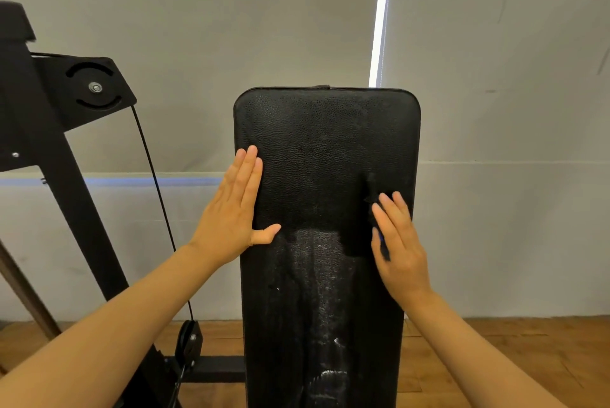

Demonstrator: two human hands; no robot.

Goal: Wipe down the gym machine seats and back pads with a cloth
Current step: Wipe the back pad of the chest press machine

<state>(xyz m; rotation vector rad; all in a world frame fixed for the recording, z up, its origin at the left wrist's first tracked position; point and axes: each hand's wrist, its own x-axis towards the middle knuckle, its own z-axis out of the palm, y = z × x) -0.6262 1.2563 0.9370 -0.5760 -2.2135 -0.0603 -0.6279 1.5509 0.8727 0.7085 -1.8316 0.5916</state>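
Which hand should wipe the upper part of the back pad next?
The right hand: it already presses the dark cloth against the back pad. The left hand lies flat on the pad's left edge, bracing, without a cloth.

Bare wall point(495, 226) lies right of the pad point(325, 150); on its left, a cable point(155, 183) and black frame point(66, 160) stand close by.
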